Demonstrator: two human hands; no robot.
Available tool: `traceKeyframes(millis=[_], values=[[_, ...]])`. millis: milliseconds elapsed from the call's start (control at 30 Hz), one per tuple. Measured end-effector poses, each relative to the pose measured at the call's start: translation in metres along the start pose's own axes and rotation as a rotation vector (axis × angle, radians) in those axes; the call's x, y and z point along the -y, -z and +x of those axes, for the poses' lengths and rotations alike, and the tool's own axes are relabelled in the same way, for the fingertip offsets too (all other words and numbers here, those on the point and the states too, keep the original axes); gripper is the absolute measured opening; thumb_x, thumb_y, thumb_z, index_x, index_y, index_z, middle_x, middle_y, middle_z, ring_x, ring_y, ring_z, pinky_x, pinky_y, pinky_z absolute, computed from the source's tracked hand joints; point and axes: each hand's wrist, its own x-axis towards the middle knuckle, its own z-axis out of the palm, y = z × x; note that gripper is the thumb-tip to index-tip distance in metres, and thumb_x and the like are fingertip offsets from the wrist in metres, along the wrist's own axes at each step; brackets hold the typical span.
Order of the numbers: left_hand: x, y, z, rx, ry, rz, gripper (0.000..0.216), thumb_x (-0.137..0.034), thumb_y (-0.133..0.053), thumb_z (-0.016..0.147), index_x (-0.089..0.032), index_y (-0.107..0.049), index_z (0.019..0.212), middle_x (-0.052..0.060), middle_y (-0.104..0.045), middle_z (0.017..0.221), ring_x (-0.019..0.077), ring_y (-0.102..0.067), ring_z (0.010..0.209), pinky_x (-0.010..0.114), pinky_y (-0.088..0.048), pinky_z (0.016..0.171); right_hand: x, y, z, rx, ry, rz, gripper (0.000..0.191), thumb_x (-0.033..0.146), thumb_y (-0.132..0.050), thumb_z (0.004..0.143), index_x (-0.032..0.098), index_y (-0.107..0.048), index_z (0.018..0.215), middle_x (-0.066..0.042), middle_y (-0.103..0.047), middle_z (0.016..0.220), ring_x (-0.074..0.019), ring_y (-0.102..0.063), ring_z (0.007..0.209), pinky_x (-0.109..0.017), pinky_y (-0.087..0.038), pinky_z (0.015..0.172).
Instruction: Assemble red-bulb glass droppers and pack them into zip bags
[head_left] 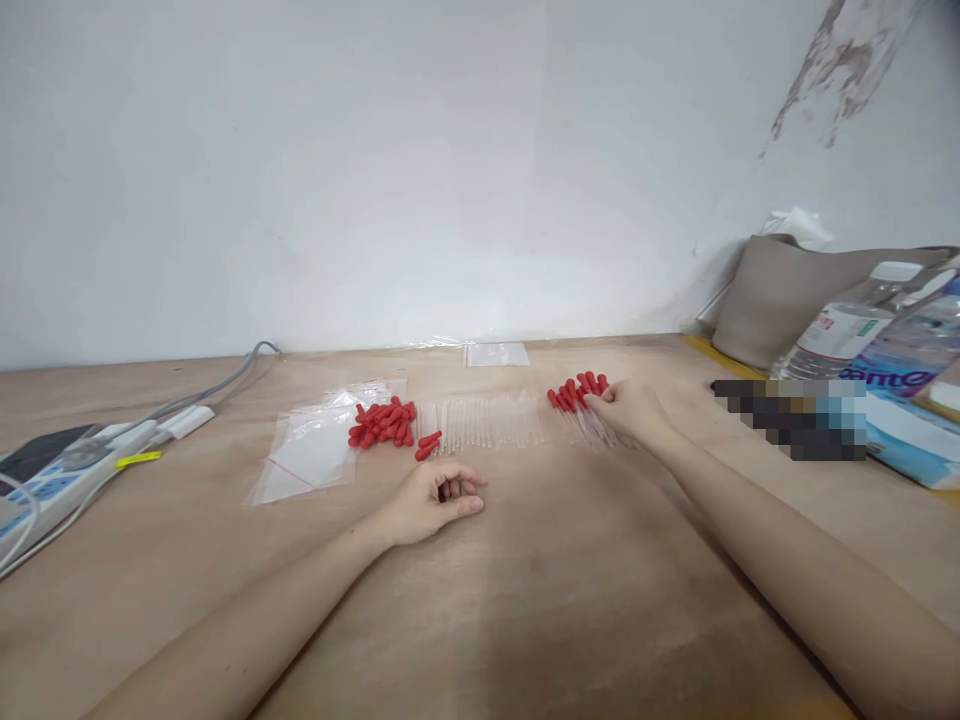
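My left hand (442, 500) rests on the table, its fingers loosely curled and the thumb apart from them; I see nothing held in it. Just beyond it lie two loose red rubber bulbs (427, 446), beside a heap of the same bulbs (382, 423). A row of thin clear glass tubes (484, 420) runs to the right of them. My right hand (630, 408) pinches a dropper at the right end of a group of red-bulbed droppers (574, 392). Its fingers partly cover that dropper and the clear stems below.
Clear plastic bags (311, 450) lie under and left of the heap, another bag (496, 354) near the wall. A power strip (45, 500) with cables sits far left. At right stand a grey-brown bag (780, 300), water bottles (844, 325) and a blue-white packet (915, 435).
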Motion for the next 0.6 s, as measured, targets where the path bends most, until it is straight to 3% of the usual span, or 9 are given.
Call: traceKeyframes(millis=[233,400,467,600], values=[[-0.001,0.0,0.0,-0.022,-0.035,0.041,0.026,-0.035,-0.061,0.073,-0.016,-0.063,0.092,0.002,-0.057,0.074,0.0099,-0.049,0.063,0.022,-0.041,0.057,0.013,-0.006,-0.015,-0.056,0.07,-0.145,0.037,0.048,-0.043,0.077,0.018,-0.056,0.057,-0.006,-0.06,0.063,-0.0181,-0.055,0.062,-0.025,-0.03,0.05],[-0.004,-0.002,0.0,-0.053,-0.079,0.104,0.018,-0.032,-0.056,0.077,-0.015,-0.06,0.083,0.001,-0.054,0.071,0.0098,-0.047,0.061,0.021,-0.039,0.055,0.038,-0.017,-0.025,0.054,0.216,-0.078,0.025,0.038,-0.049,0.075,0.018,-0.058,0.063,-0.006,-0.062,0.067,-0.0171,-0.056,0.065,-0.025,-0.034,0.056],[-0.005,-0.001,-0.001,-0.213,-0.123,0.221,0.015,-0.03,-0.055,0.078,-0.016,-0.055,0.075,0.0,-0.051,0.068,0.0111,-0.046,0.061,0.023,-0.039,0.056,0.046,-0.023,-0.02,0.109,0.196,-0.091,0.024,0.033,-0.047,0.076,0.016,-0.06,0.067,-0.009,-0.062,0.07,-0.0188,-0.057,0.068,-0.026,-0.035,0.057],[-0.002,0.013,0.002,-0.658,-0.113,0.578,0.013,-0.029,-0.057,0.075,-0.018,-0.049,0.074,0.001,-0.051,0.072,0.0167,-0.046,0.071,0.03,-0.038,0.067,0.06,-0.032,-0.001,0.214,0.079,-0.107,0.022,0.027,-0.048,0.074,0.012,-0.064,0.072,-0.014,-0.063,0.075,-0.0218,-0.059,0.07,-0.027,-0.039,0.056]])
